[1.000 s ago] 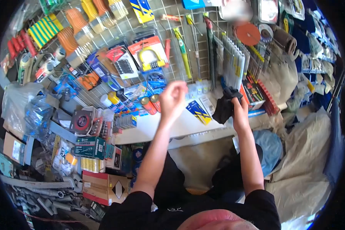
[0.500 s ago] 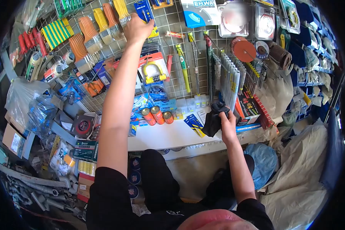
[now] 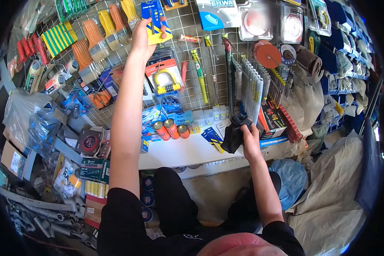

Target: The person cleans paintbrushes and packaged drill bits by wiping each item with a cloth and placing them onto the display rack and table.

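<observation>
High on the wire rack, my left hand point(image 3: 144, 38) has its fingers round a blue and yellow card pack point(image 3: 154, 21), with fingertips showing on the pack's front. Paint brushes point(image 3: 111, 32) hang just left of it, and a yellow lock on a red card point(image 3: 166, 81) hangs below. My right hand point(image 3: 250, 137) grips a crumpled black cloth point(image 3: 233, 135) above the white shelf point(image 3: 170, 154), near the clear hanging packs point(image 3: 252, 87). Other blue and yellow packs point(image 3: 212, 138) lie on the shelf beside the cloth.
Orange-red cans point(image 3: 170, 128) stand on the shelf. A wire grid point(image 3: 192, 91) backs the hanging goods. Boxes and plastic bags point(image 3: 25, 111) crowd the left, grey pipe fittings point(image 3: 42, 209) lie lower left, and a blue bag point(image 3: 288, 181) and beige sheets point(image 3: 333, 192) are at the right.
My left hand has risen from above the shelf to the upper rack and taken hold of the card pack. My right hand has moved slightly down and left with the black cloth.
</observation>
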Tool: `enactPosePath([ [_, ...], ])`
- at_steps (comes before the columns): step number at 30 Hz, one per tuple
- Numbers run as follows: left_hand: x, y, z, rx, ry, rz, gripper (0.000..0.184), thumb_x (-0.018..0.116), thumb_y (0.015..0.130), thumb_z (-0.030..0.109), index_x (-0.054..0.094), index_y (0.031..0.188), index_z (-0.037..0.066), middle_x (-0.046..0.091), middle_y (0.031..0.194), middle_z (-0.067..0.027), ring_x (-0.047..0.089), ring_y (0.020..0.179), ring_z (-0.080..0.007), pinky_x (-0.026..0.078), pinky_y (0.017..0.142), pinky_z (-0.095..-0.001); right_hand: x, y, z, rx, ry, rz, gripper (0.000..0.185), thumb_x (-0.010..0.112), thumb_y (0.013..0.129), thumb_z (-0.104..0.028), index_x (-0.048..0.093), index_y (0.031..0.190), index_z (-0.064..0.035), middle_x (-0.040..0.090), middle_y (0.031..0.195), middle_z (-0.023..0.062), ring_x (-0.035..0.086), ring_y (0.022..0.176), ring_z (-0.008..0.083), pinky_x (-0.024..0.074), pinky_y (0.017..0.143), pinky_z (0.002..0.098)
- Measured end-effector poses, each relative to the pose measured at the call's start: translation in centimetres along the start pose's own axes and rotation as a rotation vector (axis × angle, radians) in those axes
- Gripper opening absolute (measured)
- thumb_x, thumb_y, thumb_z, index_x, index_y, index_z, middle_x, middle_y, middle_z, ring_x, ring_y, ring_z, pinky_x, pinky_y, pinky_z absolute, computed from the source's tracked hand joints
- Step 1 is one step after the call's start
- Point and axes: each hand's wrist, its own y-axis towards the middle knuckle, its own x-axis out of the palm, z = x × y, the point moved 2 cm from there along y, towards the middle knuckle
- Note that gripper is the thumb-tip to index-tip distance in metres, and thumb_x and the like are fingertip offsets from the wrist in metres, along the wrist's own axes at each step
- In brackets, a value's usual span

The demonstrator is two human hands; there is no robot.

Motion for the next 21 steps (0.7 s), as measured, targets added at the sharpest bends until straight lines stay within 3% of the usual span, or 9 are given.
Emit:
enactPosePath([
  [3,-0.1,-0.8,1.0,-0.015,-0.195,-0.171,0.039,0.039,0.110,0.033,0.059,0.123,0.002,0.069,0.114,-0.0190,0.054,0.073,-0.0208,0.043,0.062,-0.0326,0.6,-0.3,-0.2,0.014,0.013,-0.001,0.024,0.056,0.098,-0.007,0.065,0.120,-0.0016,0.066,0.106,0.0002,0.058,0.099,0.0087,0.0465,0.090,0.0243],
  [7,-0.7,-0.7,2.0,-0.023,-0.422,-0.377,0.044,0.030,0.113,0.033,0.061,0.125,0.004,0.069,0.117,-0.0192,0.053,0.077,-0.0210,0.043,0.062,-0.0324,0.7,-0.3,-0.3,0.023,0.029,-0.007,0.023,0.056,0.099,-0.007,0.065,0.120,-0.0020,0.065,0.106,-0.0004,0.058,0.098,0.0085,0.0466,0.090,0.0245],
  [12,0.1,-1.3,3.0,-0.001,-0.346,-0.339,0.045,0.031,0.113,0.035,0.061,0.127,0.005,0.069,0.118,-0.0180,0.055,0.078,-0.0213,0.044,0.062,-0.0319,0.7,-0.3,-0.5,0.026,0.068,-0.019,0.026,0.056,0.100,-0.008,0.064,0.125,-0.0025,0.067,0.113,0.0017,0.061,0.104,0.0109,0.0473,0.094,0.0260],
  [14,1.8,-3.6,3.6,0.067,-0.089,-0.208,0.046,0.032,0.113,0.038,0.061,0.126,0.004,0.069,0.118,-0.0174,0.060,0.079,-0.0205,0.046,0.062,-0.0320,0.4,0.3,0.5,-0.017,0.111,0.012,0.030,0.056,0.101,-0.008,0.062,0.130,-0.0026,0.067,0.118,0.0028,0.062,0.108,0.0122,0.0474,0.097,0.0271],
  [16,2.7,-7.2,2.3,0.037,0.157,-0.229,0.056,0.043,0.108,0.053,0.064,0.116,0.002,0.069,0.086,-0.0092,0.061,0.062,-0.0122,0.049,0.057,-0.0290,0.2,0.2,0.4,-0.053,0.146,0.057,0.033,0.056,0.102,-0.009,0.060,0.135,-0.0028,0.067,0.122,0.0038,0.062,0.112,0.0134,0.0475,0.099,0.0281],
  [18,5.7,-14.4,0.2,0.025,0.259,-0.142,0.052,0.045,0.108,0.052,0.064,0.108,0.004,0.057,0.068,-0.0025,0.052,0.053,-0.0088,0.043,0.052,-0.0252,0.8,-0.4,-0.6,-0.196,0.304,0.119,0.041,0.055,0.104,-0.009,0.054,0.144,-0.0032,0.064,0.129,0.0047,0.061,0.117,0.0151,0.0471,0.103,0.0301],
  [19,5.1,-17.4,-2.4,0.002,0.335,-0.250,0.047,0.047,0.110,0.044,0.065,0.122,0.003,0.060,0.079,-0.0023,0.053,0.060,-0.0066,0.043,0.057,-0.0229,0.4,-0.5,-0.3,-0.204,0.344,0.157,0.044,0.055,0.105,-0.009,0.050,0.148,-0.0045,0.063,0.132,0.0041,0.060,0.118,0.0154,0.0472,0.103,0.0314],
  [20,7.1,-22.3,-3.9,-0.068,0.302,-0.161,0.044,0.049,0.111,0.032,0.060,0.142,0.003,0.062,0.093,-0.0018,0.056,0.074,-0.0083,0.046,0.068,-0.0239,0.7,-0.9,-0.9,-0.295,0.372,0.135,0.044,0.056,0.106,-0.012,0.049,0.150,-0.0056,0.062,0.133,0.0031,0.059,0.118,0.0150,0.0473,0.103,0.0315],
  [21,8.1,-25.7,-5.4,-0.017,0.443,-0.233,0.044,0.050,0.110,0.026,0.055,0.147,0.004,0.060,0.097,-0.0044,0.056,0.084,-0.0133,0.046,0.079,-0.0277,1.1,-1.3,-1.3,-0.330,0.392,0.152,0.045,0.056,0.107,-0.016,0.048,0.151,-0.0057,0.062,0.132,0.0030,0.059,0.118,0.0145,0.0473,0.102,0.0315],
])
